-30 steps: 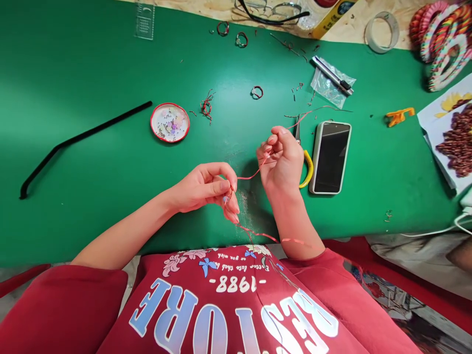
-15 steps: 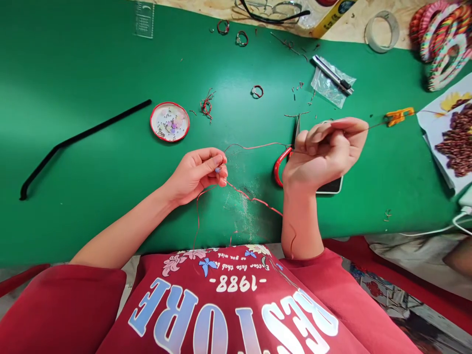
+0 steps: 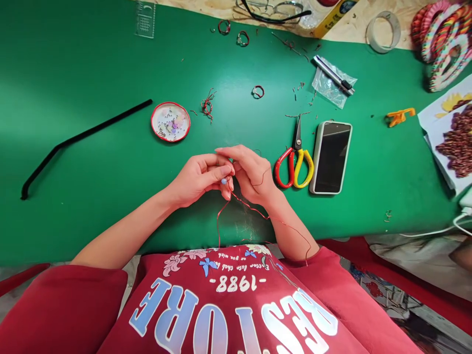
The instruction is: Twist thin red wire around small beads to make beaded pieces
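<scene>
My left hand (image 3: 201, 181) is closed, thumb against fingers, pinching thin red cord (image 3: 251, 207) beside a small pale blue bead (image 3: 223, 181). Meeting its fingertips, my right hand (image 3: 252, 172) curves in from the right. Its thumb and fingertips come together at the cord by the bead, partly hidden behind the left fingers. Loose cord ends hang below both hands, and one strand lies across the back of my right hand and along the forearm.
Scissors (image 3: 298, 155) with red and yellow handles and a phone (image 3: 332, 158) lie on the right. A red-rimmed lid (image 3: 170, 122) holds tiny beads. Near it is a tangle of cord (image 3: 207, 105); a small ring (image 3: 257, 91) and an orange clip (image 3: 400, 117) lie farther off.
My right hand has come down and left from above the scissors to meet my left hand, and the stretched cord has gone slack. Scissors and phone are now uncovered.
</scene>
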